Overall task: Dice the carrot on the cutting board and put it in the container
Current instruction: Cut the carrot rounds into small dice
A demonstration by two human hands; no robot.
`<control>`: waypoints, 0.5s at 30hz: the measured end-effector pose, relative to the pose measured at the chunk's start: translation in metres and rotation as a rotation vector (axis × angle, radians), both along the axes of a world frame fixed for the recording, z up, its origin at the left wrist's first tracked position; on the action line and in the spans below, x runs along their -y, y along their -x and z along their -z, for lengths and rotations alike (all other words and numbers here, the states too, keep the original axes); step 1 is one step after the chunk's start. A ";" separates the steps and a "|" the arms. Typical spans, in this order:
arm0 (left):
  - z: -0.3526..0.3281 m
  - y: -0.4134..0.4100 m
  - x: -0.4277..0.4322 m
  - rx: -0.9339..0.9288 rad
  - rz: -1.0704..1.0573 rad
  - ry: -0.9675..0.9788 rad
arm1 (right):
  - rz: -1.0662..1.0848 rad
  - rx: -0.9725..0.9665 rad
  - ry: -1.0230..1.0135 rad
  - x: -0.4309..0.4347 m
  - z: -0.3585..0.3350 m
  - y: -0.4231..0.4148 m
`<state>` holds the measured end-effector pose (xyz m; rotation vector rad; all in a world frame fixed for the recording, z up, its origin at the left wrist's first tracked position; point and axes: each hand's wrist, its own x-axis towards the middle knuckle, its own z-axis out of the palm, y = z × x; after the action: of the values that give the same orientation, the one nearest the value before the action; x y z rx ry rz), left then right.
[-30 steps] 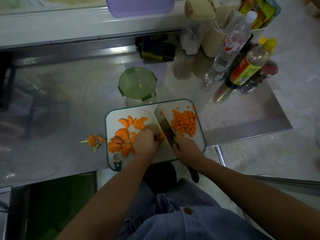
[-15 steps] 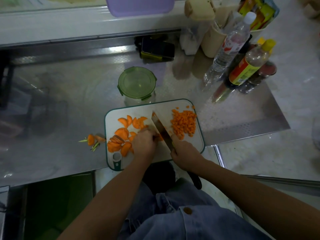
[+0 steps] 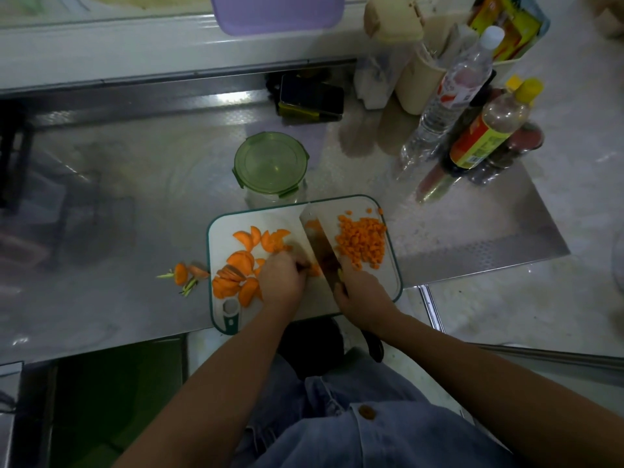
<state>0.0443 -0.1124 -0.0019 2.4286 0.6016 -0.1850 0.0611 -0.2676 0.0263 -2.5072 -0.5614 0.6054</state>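
Where the steel counter (image 3: 118, 197) begins at the left, one carrot top (image 3: 181, 272) lies with a few green stem trimmings, just beside the one cutting board (image 3: 393, 285) but off it. On the board's left half sit carrot slices (image 3: 241, 261), half-rounds overlapping in two loose groups. The count appears to be about a dozen, though the overlap prevents a firm figure. Next comes the left hand (image 3: 282, 278), fingers curled down on one carrot piece (image 3: 314, 270), pinning it to the board just beside the blade. Behind the board, near its far edge, stands one container (image 3: 271, 163) with its green lid on. One knife (image 3: 319, 241) runs diagonally across the middle of the board. Right of the blade lies one pile of diced carrot (image 3: 363, 241), with a few stray cubes near the far right corner. The right hand (image 3: 363, 295) is wrapped firmly round the knife handle, whose dark end shows beyond the wrist. Two bottles stand at far right: one clear bottle (image 3: 449, 96) and one yellow-capped bottle (image 3: 489, 126).
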 end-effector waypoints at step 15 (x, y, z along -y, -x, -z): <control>-0.003 0.000 -0.001 -0.005 -0.066 0.077 | -0.115 -0.081 0.155 -0.004 -0.001 0.008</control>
<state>0.0439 -0.1114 0.0012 2.3312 0.6640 -0.1839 0.0529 -0.2633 0.0272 -2.5926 -0.6548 0.8191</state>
